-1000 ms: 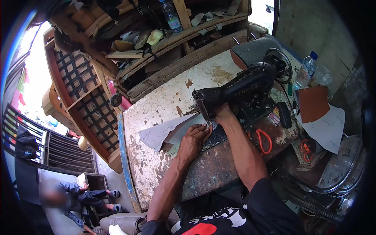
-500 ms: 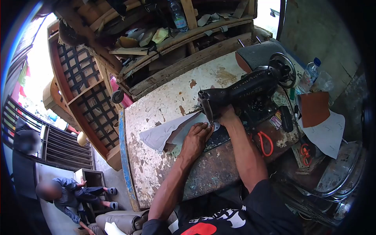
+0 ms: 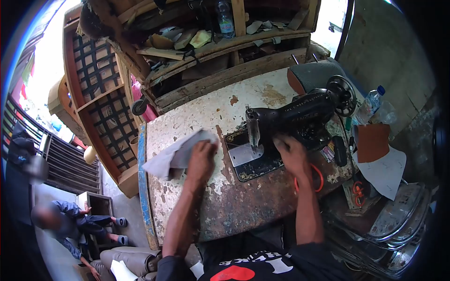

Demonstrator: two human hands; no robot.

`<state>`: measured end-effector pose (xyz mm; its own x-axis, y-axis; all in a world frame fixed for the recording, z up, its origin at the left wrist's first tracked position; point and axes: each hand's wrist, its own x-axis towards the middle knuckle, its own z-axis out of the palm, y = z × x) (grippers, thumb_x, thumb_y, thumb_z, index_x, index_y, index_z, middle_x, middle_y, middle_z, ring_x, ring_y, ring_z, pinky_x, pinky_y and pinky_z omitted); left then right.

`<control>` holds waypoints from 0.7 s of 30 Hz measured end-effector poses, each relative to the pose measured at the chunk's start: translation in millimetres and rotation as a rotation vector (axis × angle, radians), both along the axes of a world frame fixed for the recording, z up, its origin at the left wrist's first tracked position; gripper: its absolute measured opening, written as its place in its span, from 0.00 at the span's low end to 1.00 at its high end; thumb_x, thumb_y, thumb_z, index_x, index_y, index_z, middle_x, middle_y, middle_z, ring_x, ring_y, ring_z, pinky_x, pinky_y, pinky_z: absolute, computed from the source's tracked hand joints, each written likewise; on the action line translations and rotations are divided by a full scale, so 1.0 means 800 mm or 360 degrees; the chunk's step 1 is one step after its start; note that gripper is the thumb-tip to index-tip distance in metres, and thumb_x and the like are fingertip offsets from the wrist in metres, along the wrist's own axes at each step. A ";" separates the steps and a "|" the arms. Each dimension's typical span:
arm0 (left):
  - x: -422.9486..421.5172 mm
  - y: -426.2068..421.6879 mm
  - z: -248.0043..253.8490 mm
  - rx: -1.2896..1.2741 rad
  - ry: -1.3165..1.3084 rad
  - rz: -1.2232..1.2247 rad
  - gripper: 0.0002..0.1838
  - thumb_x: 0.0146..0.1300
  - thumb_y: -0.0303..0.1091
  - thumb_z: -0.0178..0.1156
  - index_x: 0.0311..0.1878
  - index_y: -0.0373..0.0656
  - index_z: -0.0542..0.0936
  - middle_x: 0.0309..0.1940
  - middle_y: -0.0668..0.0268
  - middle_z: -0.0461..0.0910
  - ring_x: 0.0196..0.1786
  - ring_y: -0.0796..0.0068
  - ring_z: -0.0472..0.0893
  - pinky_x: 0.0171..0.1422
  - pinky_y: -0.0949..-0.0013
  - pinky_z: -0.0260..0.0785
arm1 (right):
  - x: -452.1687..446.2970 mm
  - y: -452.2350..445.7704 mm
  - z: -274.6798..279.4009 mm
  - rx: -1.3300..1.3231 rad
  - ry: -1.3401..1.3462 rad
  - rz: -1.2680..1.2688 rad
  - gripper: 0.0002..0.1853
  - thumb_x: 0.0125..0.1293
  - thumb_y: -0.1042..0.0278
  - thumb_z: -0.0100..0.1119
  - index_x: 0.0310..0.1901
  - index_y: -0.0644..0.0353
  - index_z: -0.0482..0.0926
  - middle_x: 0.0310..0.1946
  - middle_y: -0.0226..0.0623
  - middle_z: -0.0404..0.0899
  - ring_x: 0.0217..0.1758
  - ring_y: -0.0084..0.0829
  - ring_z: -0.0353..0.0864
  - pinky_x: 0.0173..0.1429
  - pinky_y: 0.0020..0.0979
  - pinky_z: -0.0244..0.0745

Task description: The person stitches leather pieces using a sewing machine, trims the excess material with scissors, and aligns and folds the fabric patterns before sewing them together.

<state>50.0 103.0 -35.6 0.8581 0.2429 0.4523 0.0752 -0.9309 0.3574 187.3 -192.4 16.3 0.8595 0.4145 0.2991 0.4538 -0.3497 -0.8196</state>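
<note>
My left hand (image 3: 202, 161) is closed on a piece of pale grey fabric (image 3: 169, 152), left of the sewing machine. The cloth is folded over, and its pointed end reaches toward the table's left edge. A black sewing machine (image 3: 300, 114) stands on the worn table, its metal plate (image 3: 244, 154) and needle area uncovered. My right hand (image 3: 291, 153) is over the machine bed, just right of the needle post, fingers loosely bent and apart with nothing visible in them. Under my right wrist lies an orange-red loop (image 3: 320, 180), perhaps scissor handles.
A brown piece (image 3: 372, 142) and a white sheet (image 3: 383, 171) lie at the right, near a plastic bottle (image 3: 370, 105). Behind the table (image 3: 187, 124) is a wooden shelf (image 3: 225, 49) with scraps. A seated person (image 3: 70, 222) is at lower left.
My left hand has drawn the fabric from under the needle out to the left. My right hand has come back from behind the needle post toward the right.
</note>
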 end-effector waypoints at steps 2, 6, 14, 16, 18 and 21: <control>-0.032 0.038 0.014 -0.0117 0.0100 0.0116 0.09 0.76 0.33 0.62 0.51 0.42 0.88 0.59 0.50 0.86 0.64 0.43 0.80 0.70 0.54 0.74 | -0.039 -0.042 0.025 -0.0517 -0.0168 -0.0205 0.19 0.73 0.62 0.65 0.59 0.64 0.85 0.45 0.52 0.81 0.53 0.57 0.81 0.62 0.53 0.75; -0.105 0.047 0.030 -0.0191 0.0173 0.0152 0.13 0.75 0.24 0.56 0.57 0.38 0.86 0.66 0.49 0.83 0.69 0.43 0.79 0.76 0.49 0.71 | -0.094 -0.104 0.018 -0.1005 -0.0297 -0.0346 0.25 0.67 0.71 0.70 0.66 0.60 0.81 0.56 0.54 0.76 0.57 0.59 0.79 0.63 0.54 0.74; -0.210 -0.053 0.037 -0.0266 0.0171 0.0176 0.16 0.68 0.22 0.63 0.58 0.42 0.87 0.65 0.56 0.85 0.72 0.45 0.78 0.78 0.48 0.69 | -0.114 -0.106 0.062 -0.0757 0.0568 -0.0212 0.40 0.64 0.78 0.67 0.78 0.62 0.67 0.44 0.50 0.86 0.43 0.44 0.91 0.48 0.44 0.86; -0.211 -0.049 0.035 -0.0319 0.0161 0.0210 0.17 0.69 0.23 0.62 0.59 0.43 0.87 0.66 0.57 0.85 0.73 0.47 0.78 0.79 0.48 0.68 | -0.133 -0.107 0.035 -0.0122 0.1152 0.0188 0.43 0.66 0.77 0.64 0.82 0.62 0.59 0.38 0.42 0.86 0.36 0.36 0.90 0.39 0.37 0.86; -0.210 -0.047 0.033 -0.0368 0.0143 0.0219 0.17 0.70 0.24 0.61 0.59 0.44 0.87 0.67 0.59 0.84 0.74 0.50 0.78 0.80 0.47 0.67 | -0.169 -0.092 -0.005 0.0475 0.1802 0.0377 0.38 0.71 0.76 0.64 0.81 0.60 0.61 0.37 0.40 0.85 0.32 0.33 0.88 0.36 0.35 0.86; -0.212 -0.046 0.030 -0.0335 0.0170 0.0182 0.18 0.70 0.25 0.61 0.61 0.45 0.86 0.67 0.60 0.84 0.74 0.50 0.77 0.81 0.47 0.65 | -0.241 -0.018 0.025 0.0493 0.2306 0.0734 0.26 0.83 0.57 0.59 0.73 0.64 0.71 0.33 0.34 0.81 0.29 0.25 0.83 0.34 0.31 0.83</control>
<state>-119.8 66.4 -12.0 0.8599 0.4201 0.2900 0.2231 -0.8202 0.5267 -5.7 -207.0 36.1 0.2992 0.7967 -0.5252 -0.7464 -0.1475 -0.6489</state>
